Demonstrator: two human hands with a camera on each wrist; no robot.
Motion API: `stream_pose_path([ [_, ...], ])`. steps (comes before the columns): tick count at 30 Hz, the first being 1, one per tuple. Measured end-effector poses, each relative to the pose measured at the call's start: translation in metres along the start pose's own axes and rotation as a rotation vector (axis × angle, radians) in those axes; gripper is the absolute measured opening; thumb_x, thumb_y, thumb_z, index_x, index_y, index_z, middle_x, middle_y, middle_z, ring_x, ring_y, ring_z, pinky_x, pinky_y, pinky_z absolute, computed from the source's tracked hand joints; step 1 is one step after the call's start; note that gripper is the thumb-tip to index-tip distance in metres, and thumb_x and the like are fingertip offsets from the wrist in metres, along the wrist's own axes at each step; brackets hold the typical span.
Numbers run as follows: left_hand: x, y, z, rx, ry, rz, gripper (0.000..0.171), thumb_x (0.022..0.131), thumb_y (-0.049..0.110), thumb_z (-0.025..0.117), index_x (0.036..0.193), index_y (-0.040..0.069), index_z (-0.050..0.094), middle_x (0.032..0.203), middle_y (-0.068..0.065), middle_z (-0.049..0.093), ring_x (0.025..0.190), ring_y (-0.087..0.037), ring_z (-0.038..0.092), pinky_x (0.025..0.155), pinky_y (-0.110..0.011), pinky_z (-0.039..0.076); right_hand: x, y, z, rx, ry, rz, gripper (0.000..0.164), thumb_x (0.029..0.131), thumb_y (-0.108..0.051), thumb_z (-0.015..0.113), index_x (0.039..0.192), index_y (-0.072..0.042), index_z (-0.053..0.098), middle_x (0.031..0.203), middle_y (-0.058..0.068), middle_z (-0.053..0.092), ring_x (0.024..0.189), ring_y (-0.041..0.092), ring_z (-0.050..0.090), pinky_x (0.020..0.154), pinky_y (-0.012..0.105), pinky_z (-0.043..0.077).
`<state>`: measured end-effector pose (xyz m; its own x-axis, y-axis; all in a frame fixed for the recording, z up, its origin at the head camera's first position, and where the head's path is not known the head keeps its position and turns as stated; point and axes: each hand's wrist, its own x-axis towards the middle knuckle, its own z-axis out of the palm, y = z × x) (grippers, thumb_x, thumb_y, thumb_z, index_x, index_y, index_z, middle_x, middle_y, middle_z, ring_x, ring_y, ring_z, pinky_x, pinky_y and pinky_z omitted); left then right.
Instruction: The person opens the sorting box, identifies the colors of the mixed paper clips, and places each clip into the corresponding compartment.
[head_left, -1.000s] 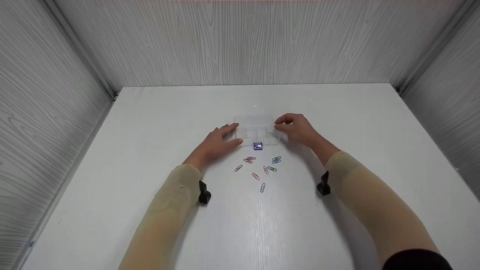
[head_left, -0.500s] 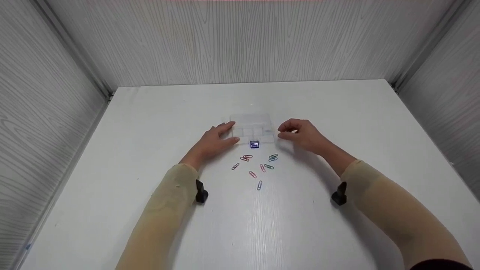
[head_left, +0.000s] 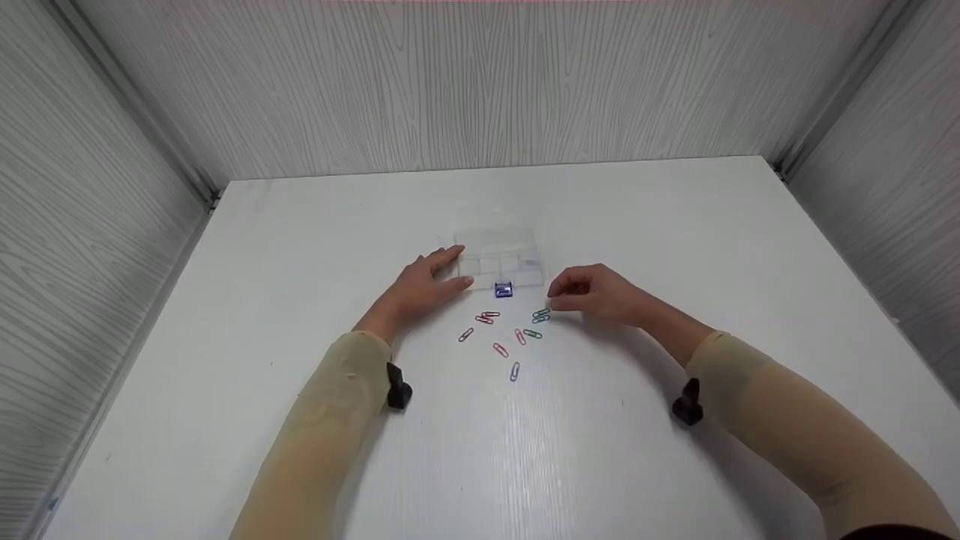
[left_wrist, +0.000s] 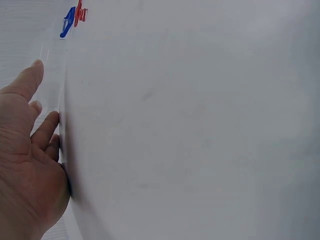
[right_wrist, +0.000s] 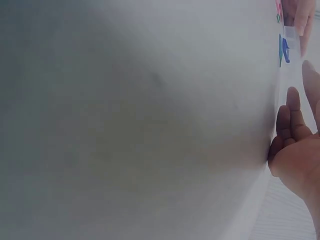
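In the lower corners of the frame, tan sleeves are angling inward over the white counter. Below centre, a blue paperclip is lying nearest, with a pink paperclip just above it. Farther up, a red pair is lying left and a green-blue pair right; they are probably sitting before the box for easy reach.

The right hand, right of centre, is hovering beside the green-blue pair, thumb and forefinger leaving only a narrow gap, seemingly to suit such thin wire. It is not visibly holding anything; whether it is touching a clip, I cannot tell.

The left hand is resting against the clear box at mid-frame, its fingers spread along the left side, gripping nothing and presumably steadying so light a thing. The purple catch is facing the person, apparently for access. Dividers are showing; whether a lid is covering them, I cannot tell. Beyond, a grained wall is filling the upper frame.
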<state>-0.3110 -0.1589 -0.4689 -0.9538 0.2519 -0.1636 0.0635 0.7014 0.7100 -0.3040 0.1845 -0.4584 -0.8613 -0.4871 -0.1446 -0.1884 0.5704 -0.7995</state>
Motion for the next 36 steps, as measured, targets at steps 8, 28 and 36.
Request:
stream_pose_path([
  [8,-0.002,0.002,0.0,-0.008,0.001,-0.011,0.076,0.1,0.063,0.063,0.167,0.04,0.035,0.176,0.0,0.021,0.164,-0.034,0.004,0.129,-0.057,0.007,0.0,0.002,0.005,-0.066,-0.036,-0.018,0.009,0.096,-0.022,0.082,0.105,-0.022,0.081,0.112,0.0,0.07,0.105,0.024,0.057,0.095,0.038,0.045],
  [28,0.002,-0.003,0.0,-0.005,-0.005,0.025,0.076,0.1,0.061,0.063,0.167,0.037,0.036,0.176,-0.004,0.022,0.163,-0.036,0.005,0.129,-0.055,0.008,0.001,0.006,0.011,-0.144,-0.026,-0.093,0.007,0.091,-0.024,0.087,0.095,-0.03,0.085,0.11,-0.004,0.067,0.113,0.022,0.052,0.099,0.042,0.04],
  [36,0.001,-0.001,-0.001,0.007,-0.008,0.012,0.076,0.1,0.063,0.061,0.167,0.039,0.034,0.176,-0.001,0.021,0.164,-0.034,0.005,0.129,-0.055,0.007,0.002,0.005,0.011,-0.169,-0.031,-0.094,0.004,0.092,-0.023,0.086,0.095,-0.023,0.086,0.109,-0.004,0.068,0.113,0.022,0.053,0.099,0.041,0.04],
])
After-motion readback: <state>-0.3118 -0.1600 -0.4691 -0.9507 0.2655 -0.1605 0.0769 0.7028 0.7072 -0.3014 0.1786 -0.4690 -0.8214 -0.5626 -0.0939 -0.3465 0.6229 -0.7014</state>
